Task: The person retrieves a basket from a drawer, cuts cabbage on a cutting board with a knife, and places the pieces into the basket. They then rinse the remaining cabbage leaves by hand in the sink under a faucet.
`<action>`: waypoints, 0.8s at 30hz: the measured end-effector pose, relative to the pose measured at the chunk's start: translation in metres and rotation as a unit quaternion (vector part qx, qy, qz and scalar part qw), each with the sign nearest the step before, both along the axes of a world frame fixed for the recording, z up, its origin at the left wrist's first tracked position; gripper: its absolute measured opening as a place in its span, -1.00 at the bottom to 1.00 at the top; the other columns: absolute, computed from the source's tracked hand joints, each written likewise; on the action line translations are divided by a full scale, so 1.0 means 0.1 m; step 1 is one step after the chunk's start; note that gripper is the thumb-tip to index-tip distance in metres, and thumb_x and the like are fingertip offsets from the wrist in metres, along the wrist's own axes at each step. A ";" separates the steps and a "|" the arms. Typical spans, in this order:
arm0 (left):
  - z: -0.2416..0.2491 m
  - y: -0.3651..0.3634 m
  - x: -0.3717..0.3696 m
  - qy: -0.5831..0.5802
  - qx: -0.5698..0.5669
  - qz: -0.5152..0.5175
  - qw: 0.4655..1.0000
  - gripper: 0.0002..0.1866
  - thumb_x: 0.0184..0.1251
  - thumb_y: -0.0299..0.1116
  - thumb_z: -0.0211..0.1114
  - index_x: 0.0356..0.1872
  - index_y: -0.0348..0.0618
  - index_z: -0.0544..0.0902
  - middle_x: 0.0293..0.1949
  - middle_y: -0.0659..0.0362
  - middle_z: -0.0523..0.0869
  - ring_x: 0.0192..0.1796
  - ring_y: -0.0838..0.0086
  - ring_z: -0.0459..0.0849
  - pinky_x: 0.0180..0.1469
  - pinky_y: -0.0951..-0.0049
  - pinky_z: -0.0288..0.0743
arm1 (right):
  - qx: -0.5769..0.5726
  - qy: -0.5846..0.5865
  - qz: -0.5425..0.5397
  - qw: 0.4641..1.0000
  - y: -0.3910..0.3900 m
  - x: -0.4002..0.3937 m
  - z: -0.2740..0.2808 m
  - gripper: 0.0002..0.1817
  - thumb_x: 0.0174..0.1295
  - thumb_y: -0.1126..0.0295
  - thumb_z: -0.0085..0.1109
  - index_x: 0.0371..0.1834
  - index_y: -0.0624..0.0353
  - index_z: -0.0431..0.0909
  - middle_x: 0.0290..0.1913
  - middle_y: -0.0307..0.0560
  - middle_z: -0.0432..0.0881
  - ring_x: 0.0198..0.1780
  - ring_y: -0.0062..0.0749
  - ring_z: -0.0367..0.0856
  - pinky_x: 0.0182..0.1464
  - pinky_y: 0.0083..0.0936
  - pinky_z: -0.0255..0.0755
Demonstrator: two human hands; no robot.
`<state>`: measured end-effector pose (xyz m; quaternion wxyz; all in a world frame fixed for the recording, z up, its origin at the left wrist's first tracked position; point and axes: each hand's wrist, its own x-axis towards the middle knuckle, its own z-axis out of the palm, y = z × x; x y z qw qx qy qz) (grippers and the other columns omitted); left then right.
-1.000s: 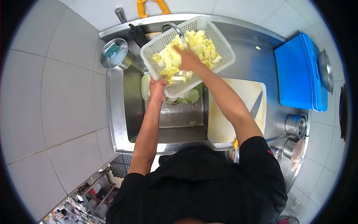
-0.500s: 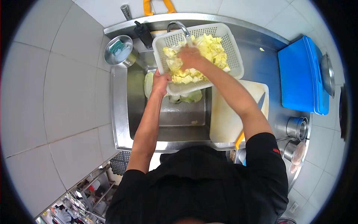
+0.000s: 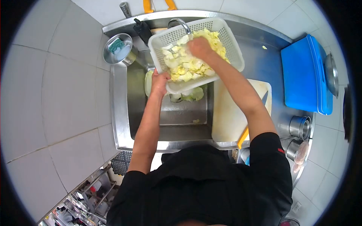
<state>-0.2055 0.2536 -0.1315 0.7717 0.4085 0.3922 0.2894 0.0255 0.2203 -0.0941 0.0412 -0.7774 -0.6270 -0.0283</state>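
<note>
A white plastic colander basket (image 3: 236, 56) is tilted over the sink under the faucet (image 3: 180, 23). Chopped pale-yellow cabbage (image 3: 184, 67) fills much of it. My left hand (image 3: 160, 83) is closed round the basket's near-left corner. Among the cabbage pieces, toward the far side, is my right hand (image 3: 200, 48); motion blurs it and its fingers are hidden. Below the basket, larger pale-green leaves (image 3: 194, 95) lie in the sink basin (image 3: 184, 113).
Right of the basin lies a white cutting board (image 3: 230, 120) with an orange-handled knife (image 3: 243, 137) under my right forearm. A blue cooler box (image 3: 303, 75) stands at the right. Back left are a steel pot (image 3: 130, 58) with a sponge and a black bottle (image 3: 143, 32).
My right hand has moved right and slightly away from me through the cabbage, shifting the pieces. The basket has moved slightly left and farther away, with my left hand still on it.
</note>
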 end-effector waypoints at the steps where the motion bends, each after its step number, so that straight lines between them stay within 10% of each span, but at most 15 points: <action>1: -0.03 0.03 -0.03 0.000 0.008 0.001 1.000 -0.40 -0.19 -0.75 0.02 0.06 -0.28 0.45 -0.15 0.11 0.62 -0.19 0.37 0.61 -0.15 0.45 0.55 | -0.020 0.025 0.001 0.999 -0.12 0.10 0.13 -0.76 0.01 0.20 0.21 -0.39 0.14 0.65 -0.30 0.14 0.66 -0.01 -0.09 0.61 -0.09 -0.19 0.49; 6: 0.07 -0.03 -0.01 -0.047 -0.027 0.031 0.998 -0.38 -0.20 -0.77 -0.01 0.07 -0.28 0.43 -0.08 0.08 0.60 -0.10 0.31 0.61 -0.10 0.41 0.57 | 0.002 0.097 -0.155 0.983 -0.63 -0.16 -0.06 -0.10 -0.23 0.18 0.45 0.31 0.09 0.32 0.03 0.40 0.51 0.20 0.03 0.44 0.14 -0.17 0.40; 8: 0.15 -0.23 0.14 -0.050 -0.027 0.029 0.998 -0.37 -0.20 -0.77 -0.01 0.08 -0.28 0.41 -0.10 0.09 0.58 -0.12 0.33 0.60 -0.13 0.41 0.55 | -0.050 0.115 -0.202 0.971 -0.42 -0.43 -0.26 0.18 -0.22 0.23 0.45 0.51 -0.05 -0.13 0.19 0.53 0.31 0.13 0.13 0.49 0.13 -0.20 0.42; 16: 0.15 -0.43 0.09 0.000 0.032 -0.009 0.999 -0.37 -0.18 -0.75 0.02 0.10 -0.22 0.48 -0.14 0.17 0.65 -0.16 0.43 0.62 -0.19 0.48 0.51 | -0.087 0.141 -0.083 0.983 0.10 -0.26 0.45 -0.45 -0.28 0.08 0.48 -0.18 0.12 0.66 -0.13 0.01 0.68 -0.13 -0.08 0.67 -0.04 -0.18 0.51; 19: 0.10 -0.32 -0.02 0.003 0.044 -0.003 0.999 -0.38 -0.20 -0.75 0.00 0.07 -0.25 0.49 -0.13 0.14 0.65 -0.15 0.41 0.63 -0.16 0.47 0.52 | -0.148 0.142 -0.137 0.969 -0.03 -0.01 0.40 -0.27 -0.29 -0.03 0.49 -0.01 0.14 0.59 0.11 0.14 0.55 0.16 0.01 0.50 0.13 -0.02 0.38; 21: 0.08 -0.30 -0.02 0.007 0.041 0.013 0.999 -0.40 -0.21 -0.75 -0.01 0.04 -0.27 0.49 -0.13 0.11 0.64 -0.15 0.38 0.63 -0.15 0.44 0.53 | 0.083 0.096 -0.262 0.957 -0.32 -0.10 0.07 0.03 -0.32 -0.20 0.46 0.22 0.23 0.37 0.36 0.29 0.20 0.41 0.21 0.09 0.37 0.15 -0.03; 22: 0.08 -0.29 -0.02 -0.002 0.032 0.031 0.999 -0.40 -0.21 -0.75 -0.01 0.04 -0.27 0.49 -0.14 0.12 0.64 -0.16 0.39 0.62 -0.16 0.45 0.53 | 0.031 0.103 -0.290 0.951 -0.36 -0.05 -0.14 0.22 -0.37 -0.28 0.45 0.37 0.20 0.17 0.43 0.51 -0.14 0.47 0.35 -0.21 0.41 0.18 -0.22; 24: 0.11 -0.28 0.02 -0.006 0.021 0.046 0.999 -0.41 -0.20 -0.75 -0.01 0.04 -0.27 0.48 -0.14 0.12 0.63 -0.17 0.40 0.61 -0.18 0.45 0.53 | -0.036 0.188 -0.311 0.931 -0.42 -0.29 -0.17 0.31 -0.36 -0.24 0.46 0.45 0.21 0.01 0.40 0.62 -0.17 0.48 0.33 -0.22 0.41 0.19 -0.20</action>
